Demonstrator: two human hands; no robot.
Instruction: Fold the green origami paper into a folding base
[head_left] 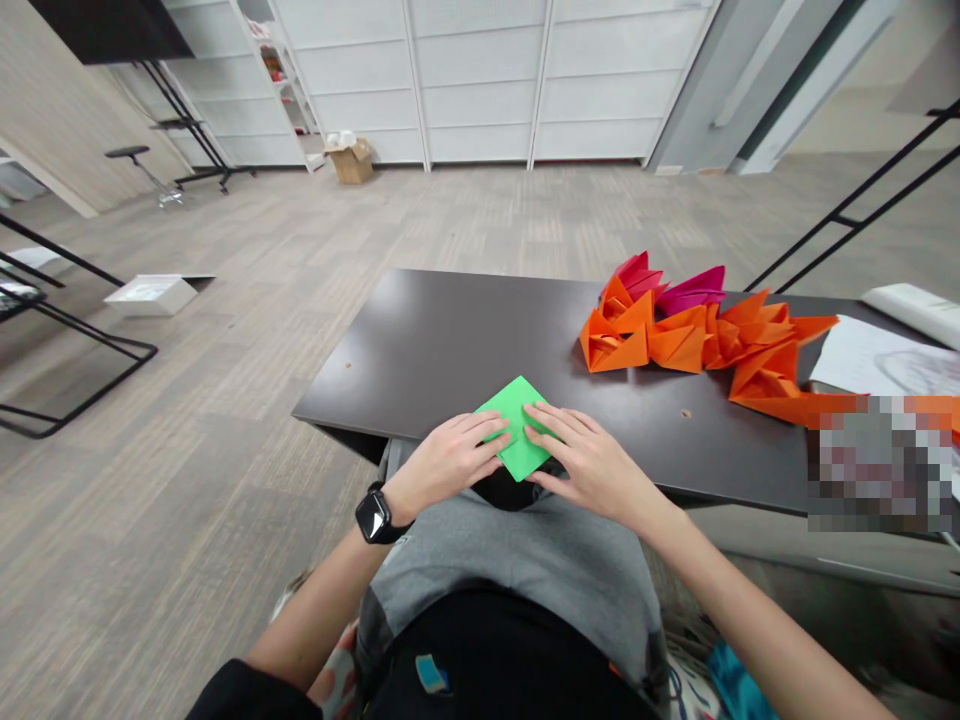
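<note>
A green square of folded paper (519,440) lies turned like a diamond at the near edge of the dark table, one corner pointing away from me. My left hand (459,450) grips its left side, fingers on top and thumb toward the lower edge. On the opposite side, my right hand (581,455) holds the paper with its fingers laid over the top and its thumb by the lower right edge. The undersides of the paper and of the fingers are hidden. A black watch (377,514) is on my left wrist.
The dark table (450,330) carries several orange folded paper shapes (679,340) at the right, with magenta folded paper (694,290) behind them. White sheets (877,360) lie further right. A cardboard box (350,162) stands on the floor by the white cabinets.
</note>
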